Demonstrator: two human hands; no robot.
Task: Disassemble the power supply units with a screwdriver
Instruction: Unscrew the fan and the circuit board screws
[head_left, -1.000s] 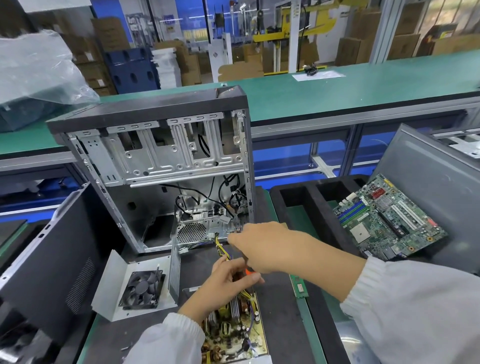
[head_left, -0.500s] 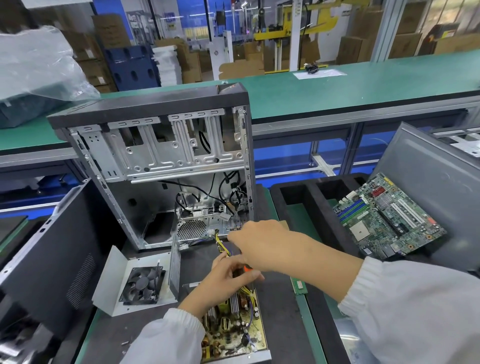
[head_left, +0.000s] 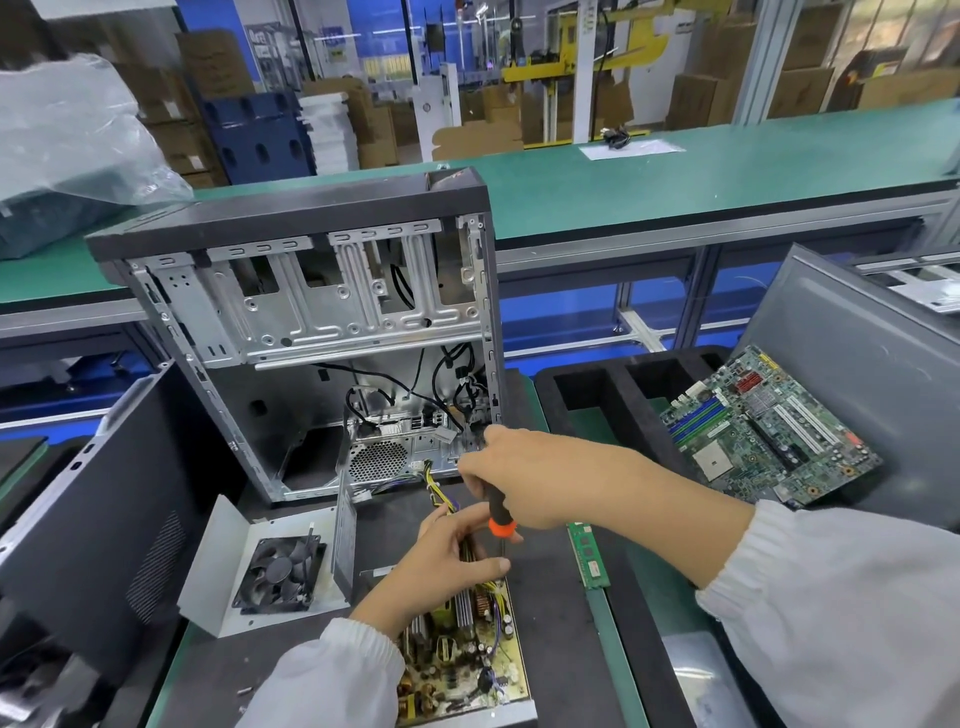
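Two green benches (head_left: 675, 171); cartons (head_left: 213, 62) behind, seemingly.

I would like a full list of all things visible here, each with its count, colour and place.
power supply board: one, yellow-green, near edge, under the left hand
screwdriver: one, black and orange handle, upright over the board
fan cover: one, grey metal with black fan, left of the board
computer case: one, grey, open, behind the board
motherboard: one, green, right, leaning in the black tray
memory stick: one, green, right of the board
left hand: one, on the board
right hand: one, grips the screwdriver
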